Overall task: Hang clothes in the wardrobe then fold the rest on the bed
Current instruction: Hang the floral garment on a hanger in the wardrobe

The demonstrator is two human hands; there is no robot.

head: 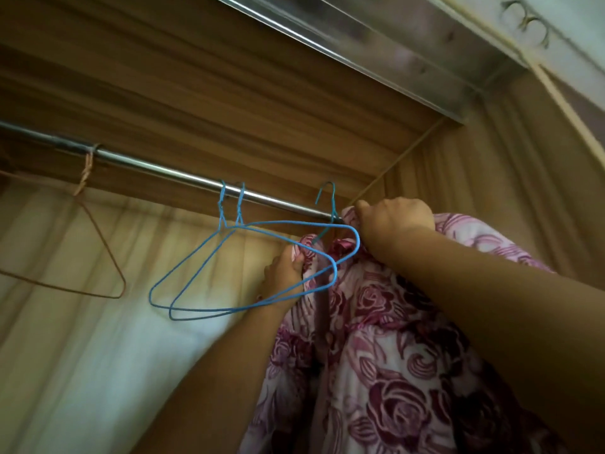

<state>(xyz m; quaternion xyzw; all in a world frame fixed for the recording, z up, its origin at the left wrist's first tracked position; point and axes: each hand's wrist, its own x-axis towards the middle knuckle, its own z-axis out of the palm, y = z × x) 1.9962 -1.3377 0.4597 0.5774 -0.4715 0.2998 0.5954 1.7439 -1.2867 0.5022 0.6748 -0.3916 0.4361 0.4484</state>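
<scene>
A pink and maroon rose-print garment (386,348) hangs at the right end of the metal wardrobe rail (157,168). It sits on a teal wire hanger (329,204) whose hook rises just above the rail. My left hand (284,273) grips the garment's left shoulder below the rail. My right hand (393,221) pinches the fabric at the right shoulder, close to the rail's end. Two bare blue wire hangers (229,257) hang from the rail just left of the garment and overlap my left hand.
A bare copper-coloured wire hanger (98,244) hangs further left on the rail. The wardrobe's wooden back panel (82,355) lies behind, its side wall (523,178) close on the right. A metal sliding-door track (376,37) runs overhead.
</scene>
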